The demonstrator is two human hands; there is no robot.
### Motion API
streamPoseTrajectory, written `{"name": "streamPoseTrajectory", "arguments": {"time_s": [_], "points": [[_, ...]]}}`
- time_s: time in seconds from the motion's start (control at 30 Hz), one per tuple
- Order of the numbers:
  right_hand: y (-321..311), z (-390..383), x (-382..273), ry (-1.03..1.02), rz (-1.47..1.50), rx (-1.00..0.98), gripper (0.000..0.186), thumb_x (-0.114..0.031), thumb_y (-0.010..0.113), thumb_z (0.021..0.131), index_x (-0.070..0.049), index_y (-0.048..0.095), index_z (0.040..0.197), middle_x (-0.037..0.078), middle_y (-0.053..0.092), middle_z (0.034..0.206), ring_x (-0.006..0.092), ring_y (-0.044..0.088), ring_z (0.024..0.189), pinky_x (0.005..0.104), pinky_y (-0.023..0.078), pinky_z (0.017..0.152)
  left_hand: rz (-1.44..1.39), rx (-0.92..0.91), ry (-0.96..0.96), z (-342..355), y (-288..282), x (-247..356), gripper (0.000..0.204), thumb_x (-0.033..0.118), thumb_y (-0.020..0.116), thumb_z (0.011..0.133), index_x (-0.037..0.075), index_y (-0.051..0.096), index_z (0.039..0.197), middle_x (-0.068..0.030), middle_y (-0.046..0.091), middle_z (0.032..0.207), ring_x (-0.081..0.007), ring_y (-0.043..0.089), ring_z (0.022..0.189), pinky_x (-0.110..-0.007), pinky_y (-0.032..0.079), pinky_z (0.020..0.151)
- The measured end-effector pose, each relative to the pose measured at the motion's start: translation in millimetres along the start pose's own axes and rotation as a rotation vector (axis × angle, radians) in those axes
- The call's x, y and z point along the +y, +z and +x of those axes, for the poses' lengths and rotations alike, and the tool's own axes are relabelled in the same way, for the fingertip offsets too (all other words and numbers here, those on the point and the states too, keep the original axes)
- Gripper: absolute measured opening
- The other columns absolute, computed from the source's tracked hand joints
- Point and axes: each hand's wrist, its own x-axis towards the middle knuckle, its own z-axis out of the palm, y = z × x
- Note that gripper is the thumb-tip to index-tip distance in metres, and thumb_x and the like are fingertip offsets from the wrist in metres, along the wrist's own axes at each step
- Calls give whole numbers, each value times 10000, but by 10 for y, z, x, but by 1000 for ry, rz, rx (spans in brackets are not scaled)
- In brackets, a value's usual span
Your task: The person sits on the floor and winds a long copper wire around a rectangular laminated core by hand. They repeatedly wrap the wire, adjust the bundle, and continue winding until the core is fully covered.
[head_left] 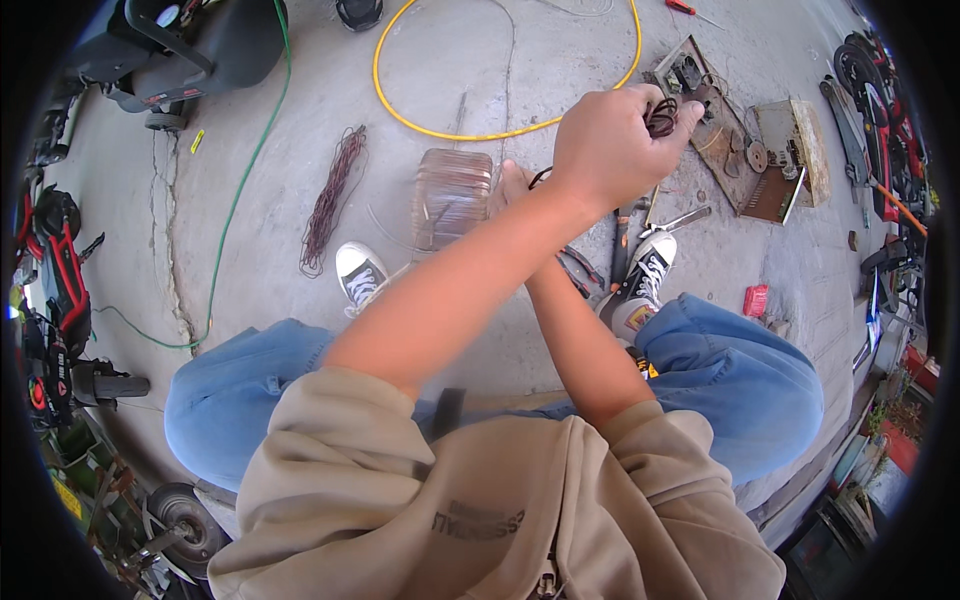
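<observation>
My two forearms cross, the left one over the right. Out to the right, my left hand point(622, 145) is closed round a bundle of dark brown wire point(661, 118), with loops showing between thumb and fingers. My right hand point(512, 186) is at the right edge of a boxy coil of copper-coloured wire point(450, 200) and appears to grip it. The left forearm hides part of that hand. The coil is blurred. A short dark wire loop point(540, 178) shows beside the right hand. Left of the coil, a long hank of reddish-brown wire point(335, 195) lies on the concrete floor.
Pliers point(582, 268) and other hand tools lie by my right shoe point(650, 265). An opened metal housing point(735, 160) with parts sits beyond, right. A yellow hose point(400, 115) curves across the far floor; a green hose point(245, 190) runs left. A black wheeled machine point(190, 50) stands far left.
</observation>
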Motion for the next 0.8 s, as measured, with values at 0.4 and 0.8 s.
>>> {"name": "streamPoseTrajectory", "arguments": {"time_s": [0.4,0.8], "points": [[-161,9,-561,527,797,294,459,-309,565,941,-174,303,590,-11,276,522,165,339,496,354,375,571,892,287,-697,-975,-2321,-2886,742,384,787,711,-90,528,1220,-241,580,1197,-369,541,1151,-421,446,970],[-290,209,-489,560,998,400,476,-356,522,981,-179,294,603,-37,238,517,114,311,488,298,365,541,421,906,-658,-1155,-1549,-2576,378,237,666,839,-67,582,1047,-210,613,1075,-313,575,1034,-403,466,885]]}}
